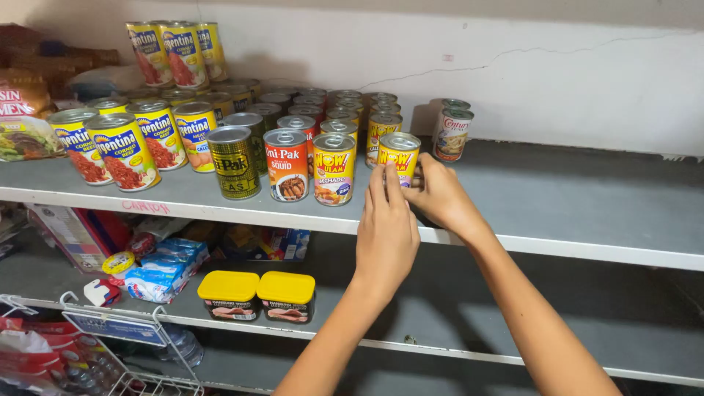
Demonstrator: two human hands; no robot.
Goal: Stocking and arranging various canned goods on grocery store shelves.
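On the upper shelf [557, 198], tins are ranged in rows running from the front edge back to the wall. At the left end, four tins with blue and yellow labels [123, 150] are counted along the front, with three more of the same kind [180, 53] stacked higher behind them. Further right, one dark green and gold tin [233, 163], one red tin [286, 165] and one yellow tin with a red panel [334, 169] stand in the front row, close to the front edge. The next yellow tin [400, 155] is the one in hand: the left hand [386, 231] is laid against its near side with fingers straight and together, and the right hand [440, 196] is curled around its right side, so it is pinched between the two. Two tins with white labels [450, 133] stand apart toward the wall. On the lower shelf [587, 334], two flat tins with yellow lids [257, 295] sit side by side. A nudge to the left could topple the tightly packed neighbours, and any tin pulled past the front edge could drop. The tins in the rows behind cannot be counted with certainty.
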